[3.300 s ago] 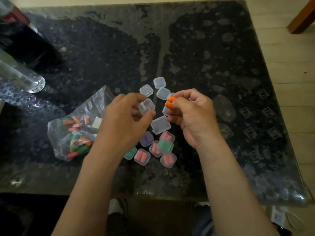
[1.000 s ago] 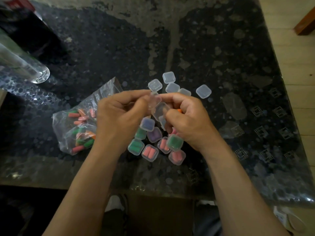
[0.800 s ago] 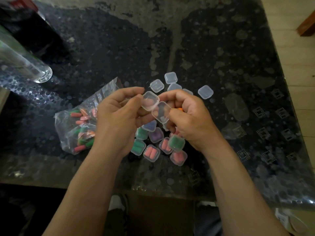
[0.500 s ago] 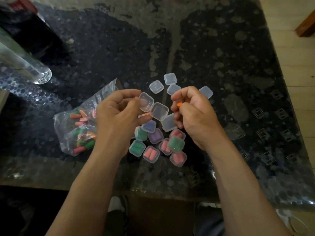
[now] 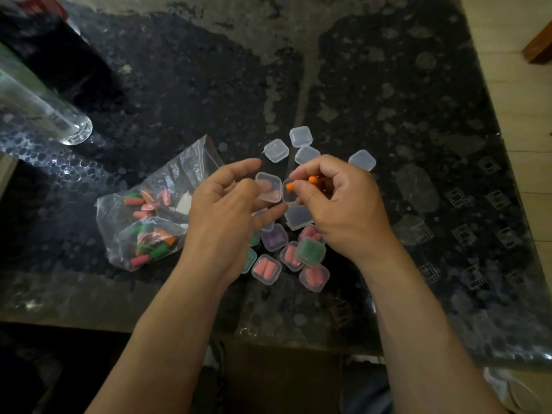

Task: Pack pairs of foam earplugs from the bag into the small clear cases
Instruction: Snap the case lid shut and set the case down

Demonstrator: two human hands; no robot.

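Observation:
My left hand (image 5: pixel 222 212) holds a small clear case (image 5: pixel 268 186) with its lid swung open, above the middle of the table. My right hand (image 5: pixel 334 201) pinches orange earplugs (image 5: pixel 289 186); one sits at the open half of the case, another orange earplug (image 5: pixel 312 179) shows between my fingers. The clear bag (image 5: pixel 155 210) of mixed pink, green and orange earplugs lies to the left. Several filled cases (image 5: pixel 266 269) lie below my hands. Empty closed cases (image 5: pixel 300 136) lie beyond them.
The dark patterned glass table (image 5: pixel 418 115) has its near edge just under my forearms. A clear glass cylinder (image 5: pixel 44 115) lies at the far left. Wooden floor (image 5: pixel 522 94) shows to the right.
The case was opened in my left hand. My right hand drew back slightly, then brought an orange earplug to the open case.

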